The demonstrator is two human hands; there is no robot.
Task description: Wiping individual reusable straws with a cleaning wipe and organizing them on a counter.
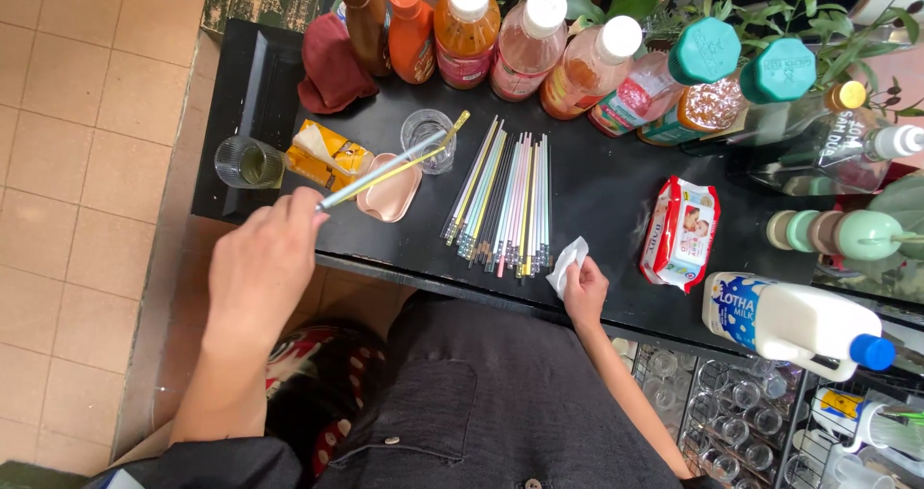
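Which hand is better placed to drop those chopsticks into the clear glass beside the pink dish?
Left, most likely. The left hand already grips the pair of chopsticks, whose tips reach over the clear glass. The right hand is pinching a white wipe at the table's near edge, farther away.

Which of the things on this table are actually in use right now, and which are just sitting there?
In use:
left hand holding chopsticks
right hand holding white wipe
chopstick row

Lying about:
sauce bottles
wipes pack
milk jug
pink dish
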